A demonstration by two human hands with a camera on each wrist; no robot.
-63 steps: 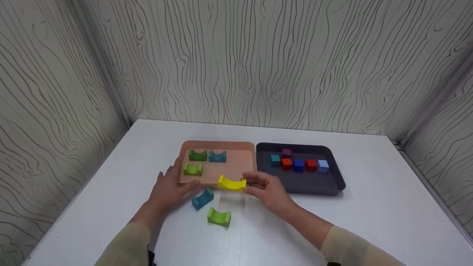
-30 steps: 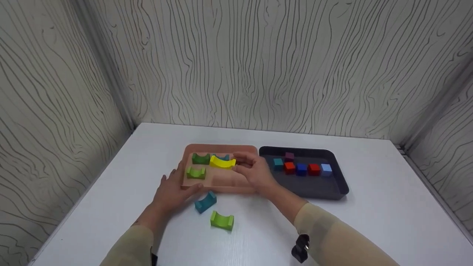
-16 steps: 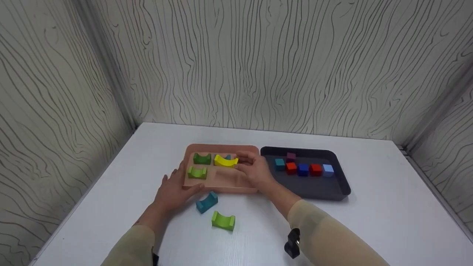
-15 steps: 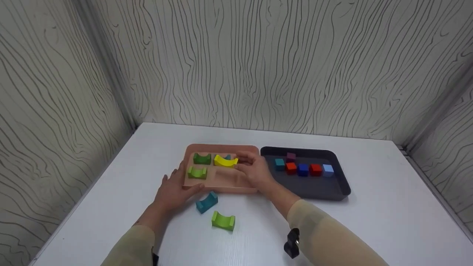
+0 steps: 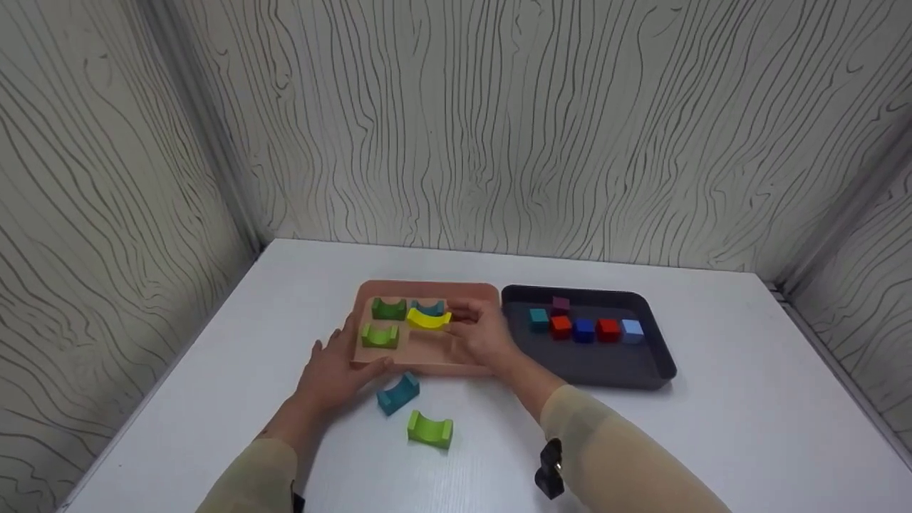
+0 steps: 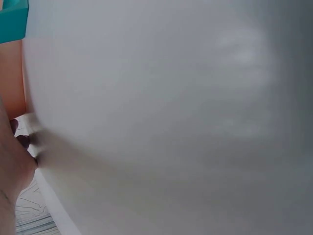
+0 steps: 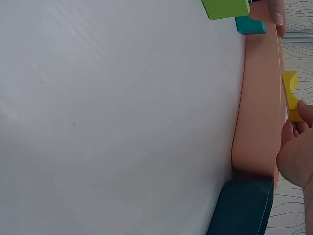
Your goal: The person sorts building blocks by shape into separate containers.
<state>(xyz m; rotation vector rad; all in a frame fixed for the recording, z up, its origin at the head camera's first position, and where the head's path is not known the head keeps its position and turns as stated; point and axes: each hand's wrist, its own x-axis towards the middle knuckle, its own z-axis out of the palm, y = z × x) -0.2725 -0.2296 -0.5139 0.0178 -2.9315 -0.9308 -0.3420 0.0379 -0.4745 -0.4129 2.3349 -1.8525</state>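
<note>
My right hand (image 5: pixel 481 335) pinches one end of a yellow block with a curved hollow (image 5: pixel 428 320) over the pink tray (image 5: pixel 470 288). In the right wrist view the yellow block (image 7: pixel 291 95) sits between thumb and fingers. My left hand (image 5: pixel 331 374) rests at the tray's left front corner, thumb along the front rim, fingers spread on the left side. Inside the tray lie a dark green block (image 5: pixel 389 309), a blue block (image 5: pixel 427 308) partly behind the yellow one, and a light green block (image 5: pixel 380 336).
A teal curved block (image 5: pixel 398 394) and a light green one (image 5: pixel 430 430) lie on the white table (image 5: pixel 712 399) before the pink tray. A dark tray (image 5: pixel 591 367) with several coloured cubes adjoins it on the right. Patterned panels (image 5: pixel 456 128) stand behind and beside.
The yellow block, carried by my right hand, has gone from the tray's front edge to over its middle, shifting slightly left and nearer in the last half second. My left hand stays put.
</note>
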